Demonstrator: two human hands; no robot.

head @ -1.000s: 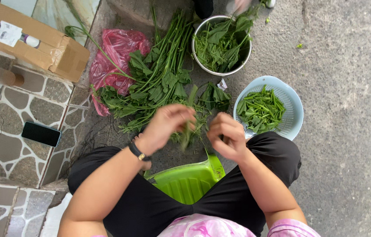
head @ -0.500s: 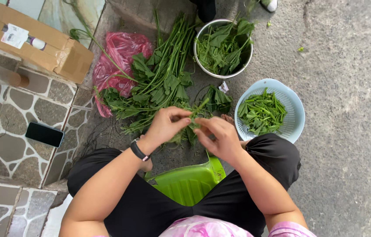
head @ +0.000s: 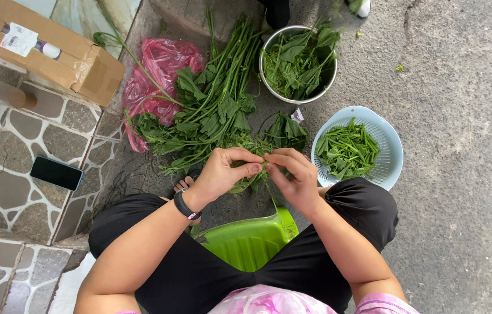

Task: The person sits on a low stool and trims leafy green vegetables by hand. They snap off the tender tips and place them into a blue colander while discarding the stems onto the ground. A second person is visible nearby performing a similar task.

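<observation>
Green stem point(head: 257, 174) pinched between both hands at knee level, over the ground between the legs: left hand point(head: 225, 171) closed on it with thumb and fingertips, right hand point(head: 292, 174) closed on the other end, fingers bent close to the left's, so the grip looks set for snapping or plucking a short piece

Uncut bunch point(head: 211, 110) lies just ahead on the ground, partly over a red bag point(head: 159, 70), within arm's reach. Steel bowl point(head: 298, 61) with leaves sits beyond it; blue colander point(head: 374, 145) with short cut stems is beside the right knee, near the right hand. Green stool point(head: 252, 241) under the person. Phone point(head: 56, 172) and box point(head: 48, 49) well off to the left on stone paving
</observation>
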